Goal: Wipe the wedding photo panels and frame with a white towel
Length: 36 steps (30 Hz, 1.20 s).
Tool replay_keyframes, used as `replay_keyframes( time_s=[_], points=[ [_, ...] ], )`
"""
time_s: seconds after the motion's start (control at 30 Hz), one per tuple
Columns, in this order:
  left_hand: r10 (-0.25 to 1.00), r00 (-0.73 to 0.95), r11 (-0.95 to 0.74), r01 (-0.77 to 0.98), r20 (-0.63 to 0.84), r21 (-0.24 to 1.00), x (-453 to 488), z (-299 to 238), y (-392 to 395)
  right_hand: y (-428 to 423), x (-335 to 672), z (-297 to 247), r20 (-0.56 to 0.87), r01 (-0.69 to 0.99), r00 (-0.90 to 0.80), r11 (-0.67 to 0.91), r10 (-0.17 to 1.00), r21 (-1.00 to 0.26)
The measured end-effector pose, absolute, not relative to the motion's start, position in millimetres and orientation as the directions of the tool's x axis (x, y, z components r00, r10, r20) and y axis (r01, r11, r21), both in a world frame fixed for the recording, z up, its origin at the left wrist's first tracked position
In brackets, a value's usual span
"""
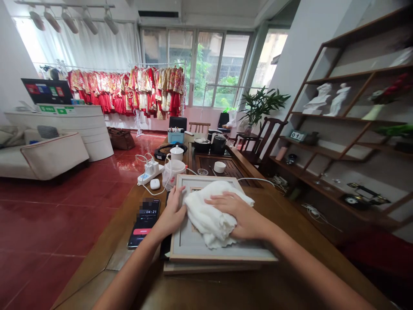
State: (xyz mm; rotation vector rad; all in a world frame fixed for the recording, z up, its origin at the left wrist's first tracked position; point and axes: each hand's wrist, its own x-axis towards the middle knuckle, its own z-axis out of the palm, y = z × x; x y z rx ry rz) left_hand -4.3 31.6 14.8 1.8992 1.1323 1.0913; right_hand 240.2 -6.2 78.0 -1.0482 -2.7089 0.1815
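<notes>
A light wood picture frame (222,254) with a pale inner border lies on the wooden table, on top of another similar frame (209,269). My left hand (172,211) grips the upper frame by its left edge, the fingers pointing forward along the side. A crumpled white cloth (209,215) covers much of the frame's face. My right hand (237,215) rests on that cloth and presses it against the frame, fingers bent over the fabric. The middle of the picture is hidden under the cloth.
Left of the frames lies a phone (144,224) with a running timer. Beyond stand a power strip (150,172), a white earbud case (155,184), a plastic tub (173,172) and a lidded white cup (177,153). A tea tray (206,161) holds a small white cup (220,167).
</notes>
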Motion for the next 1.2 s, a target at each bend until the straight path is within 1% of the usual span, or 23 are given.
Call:
replay_keyframes(
  time_s=[0.1, 0.17, 0.23, 0.37, 0.47, 0.6, 0.67, 0.8, 0.87, 0.93, 1.07, 1.13, 1.2],
  points=[
    [0.917, 0.258, -0.383, 0.351, 0.304, 0.855, -3, 14, 33, -13, 243, 84, 0.093, 0.619, -0.754, 0.751, 0.65, -0.228],
    [0.915, 0.267, -0.384, 0.356, 0.302, 0.852, -4, 15, 32, -10, 249, 86, 0.078, 0.62, -0.759, 0.754, 0.647, -0.217],
    [0.911, 0.285, -0.392, 0.365, 0.3, 0.844, -5, 17, 31, -2, 258, 85, 0.116, 0.649, -0.733, 0.741, 0.67, -0.173],
    [0.9, 0.298, -0.412, 0.349, 0.317, 0.842, -5, 18, 28, 15, 268, 79, 0.259, 0.751, -0.619, 0.655, 0.741, -0.08],
    [0.896, 0.285, -0.427, 0.34, 0.34, 0.838, -4, 15, 28, 14, 262, 75, 0.292, 0.76, -0.607, 0.648, 0.739, -0.059],
    [0.891, 0.282, -0.442, 0.356, 0.357, 0.823, -3, 11, 29, 2, 249, 79, 0.182, 0.645, -0.734, 0.756, 0.654, -0.114],
    [0.889, 0.285, -0.445, 0.361, 0.358, 0.819, -3, 11, 28, 3, 249, 82, 0.151, 0.612, -0.763, 0.778, 0.628, -0.142],
    [0.895, 0.3, -0.431, 0.379, 0.332, 0.819, -4, 15, 27, 18, 258, 86, 0.246, 0.692, -0.678, 0.714, 0.693, -0.104],
    [0.896, 0.303, -0.426, 0.381, 0.325, 0.821, -4, 16, 26, 21, 256, 89, 0.27, 0.707, -0.658, 0.701, 0.703, -0.1],
    [0.896, 0.302, -0.427, 0.382, 0.326, 0.819, -4, 15, 26, 20, 250, 94, 0.225, 0.662, -0.705, 0.738, 0.673, -0.134],
    [0.895, 0.293, -0.433, 0.395, 0.335, 0.811, -4, 14, 27, 18, 237, 107, 0.134, 0.55, -0.797, 0.8, 0.589, -0.242],
    [0.896, 0.299, -0.431, 0.402, 0.33, 0.808, -4, 15, 27, 24, 237, 110, 0.119, 0.538, -0.805, 0.799, 0.581, -0.268],
    [0.9, 0.306, -0.42, 0.412, 0.311, 0.809, -4, 15, 27, 32, 240, 108, 0.127, 0.556, -0.791, 0.789, 0.599, -0.261]
  ],
)
